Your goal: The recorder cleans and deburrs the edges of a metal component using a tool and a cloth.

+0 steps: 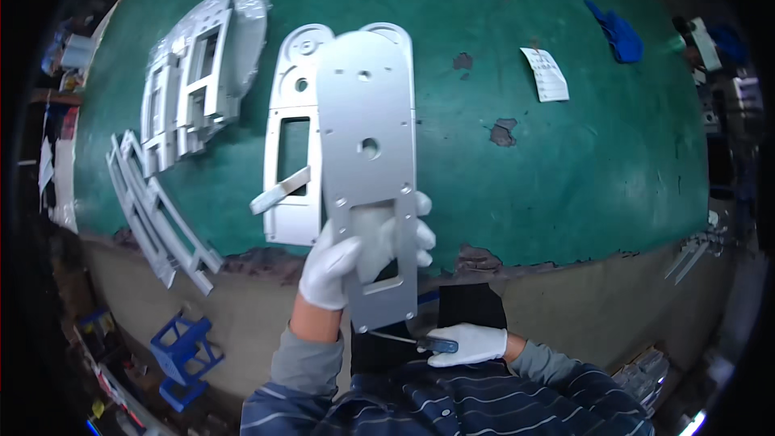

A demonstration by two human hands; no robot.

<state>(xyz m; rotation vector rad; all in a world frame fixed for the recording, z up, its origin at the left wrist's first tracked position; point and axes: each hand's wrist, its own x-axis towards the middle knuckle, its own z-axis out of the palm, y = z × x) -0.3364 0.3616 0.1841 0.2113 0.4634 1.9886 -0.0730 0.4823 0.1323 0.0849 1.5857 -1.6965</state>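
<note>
Wrapped round a long grey metal plate (pixel 347 137), my gloved left hand (pixel 329 270) holds it above the table edge, its fingers showing through and beside the rectangular cutout. The plate has a rounded far end and several holes. Low and to the right, my gloved right hand (pixel 476 345) is closed on a hand tool with a dark handle (pixel 437 345) and a thin metal shaft. The shaft's tip is at the plate's near end; I cannot tell whether it touches. Behind the plate lies a similar silver part (pixel 292 230), with a short pale bar (pixel 280 190) across its opening.
Silver frame parts (pixel 198 93) lie on clear plastic wrap (pixel 252 0) at the left of the green table (pixel 484 202). Long slim metal parts (pixel 149 214) overhang the near left edge. A white paper slip (pixel 546 74) and blue cloth (pixel 617 34) lie right. A blue stool (pixel 184 355) stands on the floor.
</note>
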